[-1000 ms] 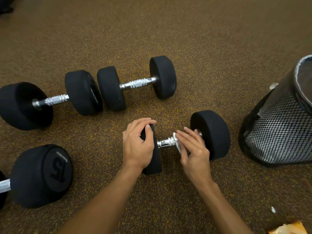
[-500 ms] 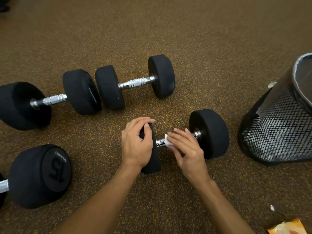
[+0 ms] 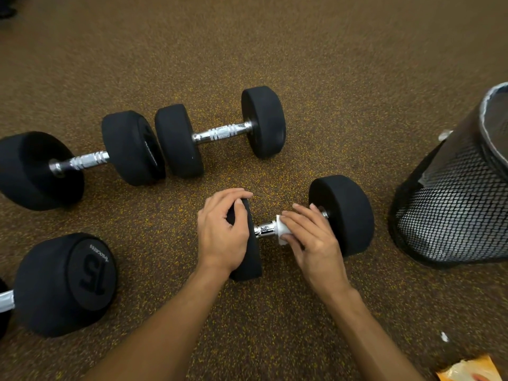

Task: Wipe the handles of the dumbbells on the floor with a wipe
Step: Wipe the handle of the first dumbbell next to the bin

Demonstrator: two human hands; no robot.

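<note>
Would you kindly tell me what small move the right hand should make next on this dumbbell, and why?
Probably slide the wipe leftward along the handle toward the weight head that the left hand grips. The right hand holds the wipe wrapped on the handle, and a bare chrome stretch shows between the wipe and that head.

Black mesh bin point(image 3: 450, 215) right; orange packet point(image 3: 467, 369) bottom-right corner; white scrap point(image 3: 444, 336) nearby.

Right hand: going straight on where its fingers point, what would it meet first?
Beyond the wipe, open floor, then probably the far dumbbell's right weight; depth is unclear.
</note>
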